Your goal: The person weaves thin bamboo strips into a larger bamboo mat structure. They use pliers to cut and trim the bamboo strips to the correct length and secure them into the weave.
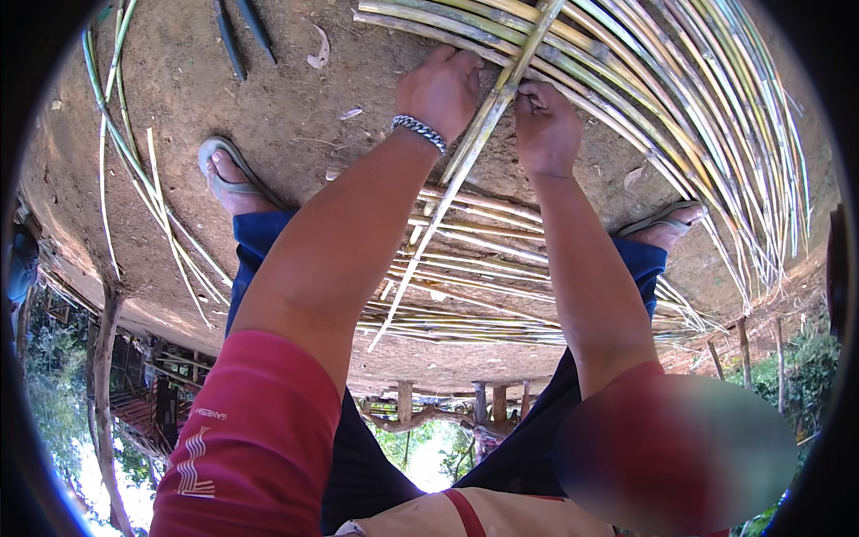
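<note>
**Hands work a bamboo strip into a woven mat**

Upper centre of the frame: a person bends over a bamboo mat [680, 98] spread on the dirt ground [268, 116]. The left hand [440, 89], a beaded bracelet [420, 132] at its wrist, rests fingers-down on the mat beside a long bamboo strip [465, 166] that runs diagonally towards the lower centre. The right hand [544, 125] is closed in a fist on the strip's upper part. The strip looks light, springy and stiff along its length, with edges likely sharp; it is probably best gripped near the weave, where it flexes least. Loose strips [134, 179] lie at left, dark tool handles [242, 36] at top.
</note>
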The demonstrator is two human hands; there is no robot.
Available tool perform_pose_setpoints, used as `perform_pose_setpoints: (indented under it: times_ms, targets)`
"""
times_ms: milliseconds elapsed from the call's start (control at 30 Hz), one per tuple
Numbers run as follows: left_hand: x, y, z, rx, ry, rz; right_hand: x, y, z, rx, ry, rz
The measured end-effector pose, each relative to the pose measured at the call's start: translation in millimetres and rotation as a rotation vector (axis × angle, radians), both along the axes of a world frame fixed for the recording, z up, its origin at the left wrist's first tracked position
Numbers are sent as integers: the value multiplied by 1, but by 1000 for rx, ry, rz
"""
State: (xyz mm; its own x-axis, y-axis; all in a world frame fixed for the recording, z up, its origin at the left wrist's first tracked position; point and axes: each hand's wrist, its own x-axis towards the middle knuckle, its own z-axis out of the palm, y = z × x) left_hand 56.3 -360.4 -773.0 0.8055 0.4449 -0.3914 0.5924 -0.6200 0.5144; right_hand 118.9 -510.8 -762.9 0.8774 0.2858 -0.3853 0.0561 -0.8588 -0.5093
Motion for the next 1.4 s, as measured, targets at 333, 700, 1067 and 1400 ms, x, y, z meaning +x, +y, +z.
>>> perform_pose_setpoints:
  times_ms: [333,700,1067,1400]
  targets:
    - [4,-7,7,8,105,5,17,3,20,-397,139,199]
    - [22,-8,14,-193,228,274,7,44,17,-195,267,-427]
    - [27,9,-14,-177,342,-37,26,17,10,201,792,-657]
    - [45,-6,49,-115,259,82,76,4,29,169,1069,-372]
